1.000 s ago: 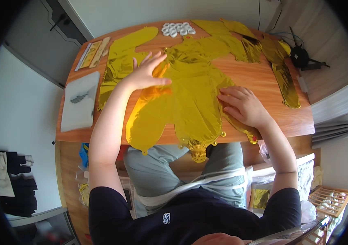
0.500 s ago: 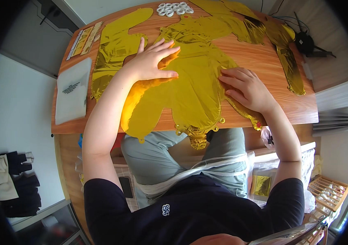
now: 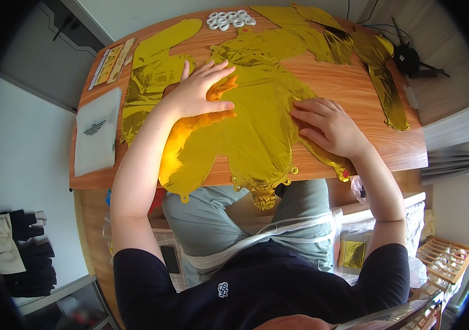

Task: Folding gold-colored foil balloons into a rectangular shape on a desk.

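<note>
The right hand (image 3: 328, 124) is nearer to the front edge of the desk (image 3: 372, 118). It is turned palm down, its fingers a little bent and standing apart from the thumb, along the right side of the gold foil piece (image 3: 262, 121). The left hand (image 3: 196, 94), slightly farther, spreads its fingers wide over the left part of this same foil; whether it presses down, I cannot tell. So the foil lies flat on the desk, between and beneath both hands. It is shiny, with orange reflections beside the left hand, rounded lobes, and a crinkled end past the front edge. Far behind sit white rings (image 3: 231, 21).
</note>
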`<action>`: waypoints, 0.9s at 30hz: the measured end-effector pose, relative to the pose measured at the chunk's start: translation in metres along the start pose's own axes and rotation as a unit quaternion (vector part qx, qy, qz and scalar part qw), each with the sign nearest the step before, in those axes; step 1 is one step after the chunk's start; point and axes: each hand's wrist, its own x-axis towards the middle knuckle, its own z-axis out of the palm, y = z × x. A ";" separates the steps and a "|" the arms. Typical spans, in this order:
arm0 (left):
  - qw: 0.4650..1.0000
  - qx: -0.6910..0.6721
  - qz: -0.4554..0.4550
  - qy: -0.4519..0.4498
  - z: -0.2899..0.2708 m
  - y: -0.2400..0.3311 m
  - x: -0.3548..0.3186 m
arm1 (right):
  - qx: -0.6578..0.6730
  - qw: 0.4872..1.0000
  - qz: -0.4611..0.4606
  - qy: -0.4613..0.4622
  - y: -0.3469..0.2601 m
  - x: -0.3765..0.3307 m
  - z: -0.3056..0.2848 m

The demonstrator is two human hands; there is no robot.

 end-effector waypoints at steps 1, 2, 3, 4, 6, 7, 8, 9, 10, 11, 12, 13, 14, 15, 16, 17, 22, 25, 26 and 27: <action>1.000 -0.029 -0.004 0.009 -0.001 0.000 0.000 | -0.001 1.000 -0.001 0.001 -0.001 0.000 0.000; 0.998 -0.057 -0.007 0.018 -0.003 0.000 0.000 | 0.004 1.000 0.005 -0.001 -0.002 0.000 -0.001; 0.998 -0.055 -0.008 0.020 -0.003 0.000 0.001 | 0.009 1.000 0.010 -0.004 -0.003 0.001 -0.001; 0.997 -0.078 -0.022 0.018 -0.004 -0.001 0.002 | 0.008 1.000 0.008 -0.002 -0.002 0.002 -0.001; 0.994 -0.101 -0.036 0.019 -0.003 -0.001 0.005 | 0.016 1.000 0.002 -0.003 0.000 0.001 0.000; 0.998 -0.046 -0.031 0.027 -0.002 0.000 0.005 | 0.014 1.000 0.001 -0.002 0.000 0.001 -0.001; 0.999 0.009 -0.027 0.035 0.000 0.001 0.007 | 0.010 1.000 0.004 -0.004 -0.001 0.000 -0.003; 0.999 0.012 -0.028 0.039 0.003 0.000 0.006 | 0.008 1.000 0.006 -0.004 -0.002 0.001 -0.003; 0.997 0.058 -0.030 0.051 0.006 0.000 0.006 | 0.006 1.000 0.002 -0.001 -0.003 0.002 -0.003; 0.992 0.104 -0.032 0.062 0.009 0.000 0.006 | 0.010 1.000 0.003 -0.004 -0.003 0.003 -0.002; 0.993 0.106 -0.042 0.034 0.009 0.002 0.009 | 0.011 1.000 0.005 -0.008 -0.003 0.002 -0.004; 0.992 0.109 -0.040 0.041 0.010 0.004 0.009 | 0.005 1.000 0.002 -0.004 -0.003 0.001 -0.004; 0.993 0.111 -0.041 0.018 0.011 0.006 0.008 | 0.001 1.000 0.007 -0.007 -0.004 0.000 -0.004; 0.992 0.115 -0.045 -0.007 0.011 0.007 0.005 | -0.001 1.000 0.010 -0.009 -0.004 -0.001 -0.002; 0.992 0.115 -0.047 -0.014 0.009 0.007 0.004 | 0.003 1.000 0.007 -0.006 -0.003 0.000 -0.002; 0.992 0.119 -0.048 -0.010 0.008 0.007 0.004 | 0.000 1.000 0.003 -0.003 -0.004 0.000 -0.002; 0.996 0.085 -0.042 -0.002 0.010 0.006 0.004 | 0.014 1.000 0.019 -0.009 -0.006 0.000 -0.005; 0.996 0.082 -0.041 0.000 0.009 0.005 0.004 | 0.005 1.000 0.019 -0.003 -0.007 0.001 -0.004; 0.996 0.076 -0.040 -0.001 0.009 0.004 0.003 | 0.004 1.000 0.018 -0.002 -0.006 0.001 -0.004; 0.996 0.077 -0.039 0.001 0.009 0.004 0.004 | 0.010 1.000 0.017 -0.004 -0.005 0.001 -0.003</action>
